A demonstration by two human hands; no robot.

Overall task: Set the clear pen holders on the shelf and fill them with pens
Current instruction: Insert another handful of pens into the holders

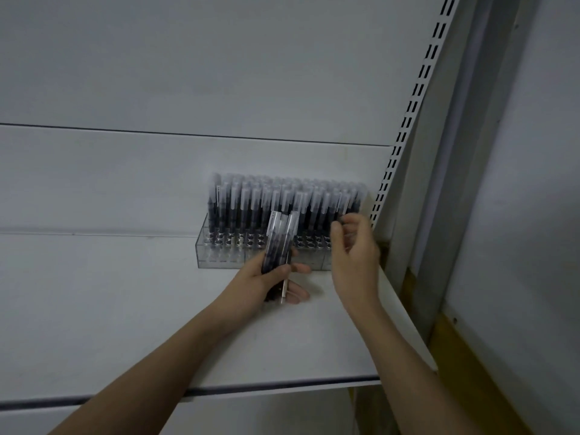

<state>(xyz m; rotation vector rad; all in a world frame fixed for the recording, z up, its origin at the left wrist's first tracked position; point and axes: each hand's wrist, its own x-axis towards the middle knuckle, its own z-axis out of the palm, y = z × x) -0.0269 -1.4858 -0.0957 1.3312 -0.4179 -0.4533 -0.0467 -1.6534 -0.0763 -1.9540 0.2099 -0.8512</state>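
Up close: left hand grips pen bundle, hiding holder front; right hand grip unclear.

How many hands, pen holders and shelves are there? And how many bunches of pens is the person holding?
Hands: 2, the left hand and the right hand
Clear pen holders: at least 1; divisions between them are unclear
Shelves: 1
Held bunches of pens: 1, in the left hand
Total: 5
Standing pens are too blurred to count.
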